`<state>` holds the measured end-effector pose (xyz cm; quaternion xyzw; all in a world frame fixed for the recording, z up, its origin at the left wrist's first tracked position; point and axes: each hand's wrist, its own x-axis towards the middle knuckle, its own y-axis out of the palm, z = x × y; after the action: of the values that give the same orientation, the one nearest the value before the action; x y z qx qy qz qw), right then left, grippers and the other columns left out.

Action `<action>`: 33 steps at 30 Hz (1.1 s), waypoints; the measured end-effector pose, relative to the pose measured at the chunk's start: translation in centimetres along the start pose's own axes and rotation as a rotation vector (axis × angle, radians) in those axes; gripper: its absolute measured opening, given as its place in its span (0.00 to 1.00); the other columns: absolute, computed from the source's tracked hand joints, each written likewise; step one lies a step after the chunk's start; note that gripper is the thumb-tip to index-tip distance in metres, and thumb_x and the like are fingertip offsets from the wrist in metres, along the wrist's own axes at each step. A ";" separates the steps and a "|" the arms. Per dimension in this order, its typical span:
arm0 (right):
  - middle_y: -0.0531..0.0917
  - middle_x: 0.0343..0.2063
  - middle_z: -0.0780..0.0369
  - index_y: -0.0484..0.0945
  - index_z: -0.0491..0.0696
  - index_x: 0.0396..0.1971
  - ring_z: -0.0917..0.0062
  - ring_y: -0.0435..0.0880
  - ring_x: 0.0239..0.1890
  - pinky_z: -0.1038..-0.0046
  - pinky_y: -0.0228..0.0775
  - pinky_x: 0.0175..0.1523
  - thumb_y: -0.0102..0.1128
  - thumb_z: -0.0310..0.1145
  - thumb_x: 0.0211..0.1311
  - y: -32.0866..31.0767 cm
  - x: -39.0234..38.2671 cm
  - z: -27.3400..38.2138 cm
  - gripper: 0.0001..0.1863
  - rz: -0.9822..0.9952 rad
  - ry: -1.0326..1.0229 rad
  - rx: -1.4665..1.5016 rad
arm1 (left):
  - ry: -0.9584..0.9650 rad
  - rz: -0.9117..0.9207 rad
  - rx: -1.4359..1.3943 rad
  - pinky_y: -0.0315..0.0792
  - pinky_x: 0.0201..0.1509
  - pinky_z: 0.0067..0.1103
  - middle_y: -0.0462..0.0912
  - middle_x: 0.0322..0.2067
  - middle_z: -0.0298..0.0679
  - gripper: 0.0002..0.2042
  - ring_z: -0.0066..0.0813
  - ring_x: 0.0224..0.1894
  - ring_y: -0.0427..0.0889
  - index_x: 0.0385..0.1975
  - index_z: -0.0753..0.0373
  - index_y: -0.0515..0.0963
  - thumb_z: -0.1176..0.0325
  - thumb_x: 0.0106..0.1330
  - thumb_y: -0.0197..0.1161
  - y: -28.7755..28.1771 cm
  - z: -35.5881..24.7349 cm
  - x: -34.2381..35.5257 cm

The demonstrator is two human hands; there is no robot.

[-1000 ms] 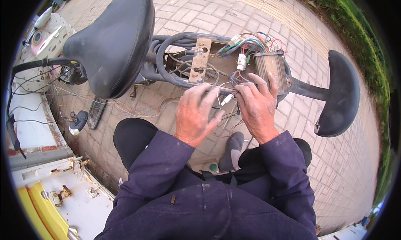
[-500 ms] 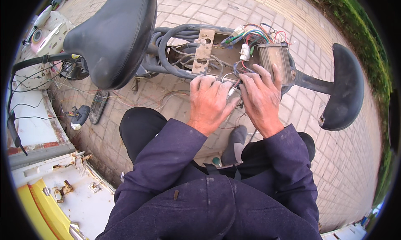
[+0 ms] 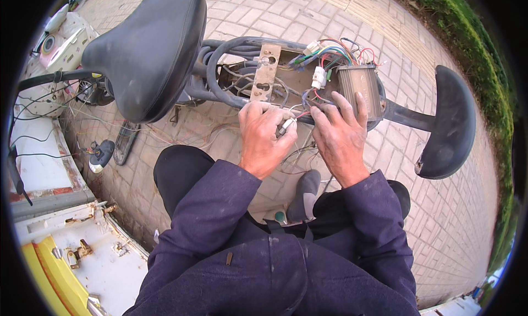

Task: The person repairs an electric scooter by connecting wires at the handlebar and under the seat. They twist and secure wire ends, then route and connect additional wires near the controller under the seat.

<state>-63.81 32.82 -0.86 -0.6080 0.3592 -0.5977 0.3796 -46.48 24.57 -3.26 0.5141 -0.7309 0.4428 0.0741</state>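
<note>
Head view shows you mid-wiring: your left hand (image 3: pixel 264 137) pinches a small white connector (image 3: pixel 285 126), while your right hand (image 3: pixel 340 134) rests spread and empty on the wire bundle (image 3: pixel 324 68) beside the ribbed controller box (image 3: pixel 360 90). Next, I judge, comes careful plug alignment.

Controller box (image 3: pixel 360 90) lies right of the saddle (image 3: pixel 146 49), behind both hands.

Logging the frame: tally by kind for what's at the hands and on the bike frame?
Hands: 2, left hand, right hand
Black saddles: 2, large saddle, small saddle
Grey ribbed controller box: 1
White connector pinched in left-hand fingers: 1
Rusty slotted bracket: 1
Total: 7
</note>
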 end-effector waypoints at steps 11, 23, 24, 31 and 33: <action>0.84 0.47 0.63 0.83 0.50 0.49 0.61 0.73 0.66 0.47 0.46 0.78 0.66 0.30 0.57 0.0 -0.1 0.9 0.18 0.021 0.023 -0.066 | 0.325 0.180 0.205 0.67 0.68 0.40 0.78 0.31 0.31 0.16 0.32 0.44 0.79 0.39 0.57 0.82 0.72 0.49 0.73 0.3 0.9 -0.8; 0.85 0.48 0.62 0.83 0.49 0.47 0.60 0.75 0.65 0.46 0.46 0.78 0.67 0.31 0.52 0.7 -0.3 1.0 0.19 -0.027 -0.002 -0.082 | 0.254 0.139 0.126 0.69 0.63 0.37 0.79 0.31 0.32 0.15 0.31 0.40 0.80 0.45 0.58 0.80 0.71 0.57 0.71 0.6 1.1 -2.1; 0.85 0.48 0.62 0.83 0.49 0.47 0.60 0.74 0.65 0.46 0.46 0.78 0.67 0.31 0.52 0.7 -0.3 1.0 0.19 -0.030 -0.002 -0.082 | 0.238 0.130 0.117 0.69 0.63 0.37 0.79 0.31 0.32 0.14 0.31 0.40 0.80 0.44 0.58 0.80 0.72 0.58 0.71 0.6 1.0 -2.1; 0.86 0.47 0.63 0.84 0.49 0.48 0.61 0.75 0.63 0.50 0.47 0.77 0.65 0.31 0.62 -1.6 0.6 2.2 0.15 0.028 -0.013 -0.067 | 0.222 0.077 0.050 0.77 0.40 0.30 0.78 0.30 0.33 0.14 0.35 0.37 0.80 0.45 0.61 0.81 0.71 0.58 0.69 0.9 0.5 -2.2; 0.86 0.45 0.63 0.84 0.49 0.47 0.63 0.76 0.61 0.51 0.49 0.77 0.66 0.31 0.62 -3.3 1.2 2.5 0.13 0.049 -0.044 -0.017 | 0.208 0.071 0.053 0.77 0.40 0.31 0.78 0.30 0.33 0.14 0.35 0.37 0.80 0.44 0.60 0.81 0.71 0.58 0.67 1.3 0.4 -2.4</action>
<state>-61.34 33.36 2.63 -0.6151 0.3706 -0.5716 0.3970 -46.29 25.98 -5.60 0.4411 -0.7249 0.5152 0.1203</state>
